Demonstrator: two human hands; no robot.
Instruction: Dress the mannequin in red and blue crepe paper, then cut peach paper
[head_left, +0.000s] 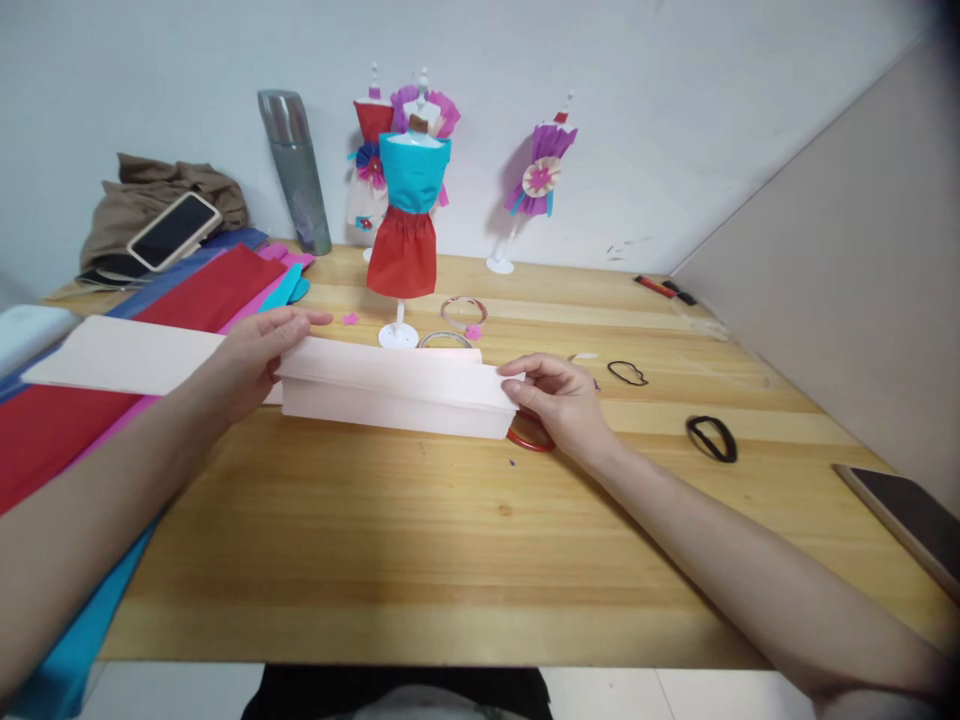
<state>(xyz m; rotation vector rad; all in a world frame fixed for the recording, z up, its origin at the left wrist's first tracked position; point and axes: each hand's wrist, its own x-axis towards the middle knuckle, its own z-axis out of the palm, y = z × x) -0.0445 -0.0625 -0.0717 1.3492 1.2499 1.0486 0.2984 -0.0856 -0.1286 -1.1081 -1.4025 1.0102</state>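
Observation:
A pale pink folded strip [397, 388] is stretched between my two hands above the wooden table. Its left end is pinched by my left hand [259, 360], its right end by the thumb and fingers of my right hand [559, 400]. The strip has a lengthwise fold, with a lower flap hanging down. Behind it stands a small mannequin [409, 215] in a turquoise top and a red skirt. Part of a red ring [531, 436] shows under my right hand.
Coloured sheets [217, 290] lie at the left, near a phone [174, 230] and a bottle [296, 175]. Another dressed mannequin [544, 175] stands at the back. On the right are black bands [712, 438] and a dark tablet-like device [911, 515] at the table edge.

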